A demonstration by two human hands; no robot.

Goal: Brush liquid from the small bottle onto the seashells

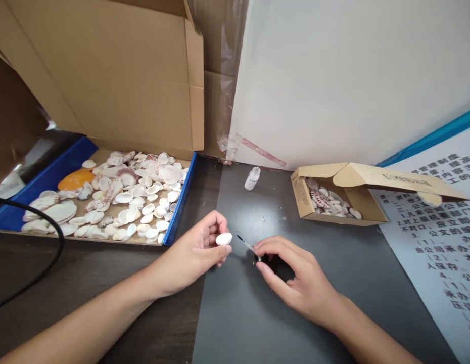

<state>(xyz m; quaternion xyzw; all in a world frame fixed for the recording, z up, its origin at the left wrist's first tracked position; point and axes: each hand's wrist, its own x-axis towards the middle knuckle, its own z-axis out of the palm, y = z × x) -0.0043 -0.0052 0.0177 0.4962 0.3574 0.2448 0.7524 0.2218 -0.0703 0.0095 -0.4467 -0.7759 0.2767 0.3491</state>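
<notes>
Between the thumb and fingers of my left hand (204, 242) is a small white seashell (224, 238), its rounded side up. My right hand (291, 273) pinches a thin brush (246, 243) by its black cap, which the fingers partly hide. The dark brush tip points at the shell, a short gap away from it. Beyond both hands a small clear bottle (252, 178) with a white label stands uncapped on the grey mat (235, 313).
At the left, an open cardboard box with blue sides (184, 194) holds many shells and one orange shell (76, 180). A smaller open carton (301, 197) with shells stands at the right, beside printed sheets (439, 253). A black cable (56, 253) curves in at the left.
</notes>
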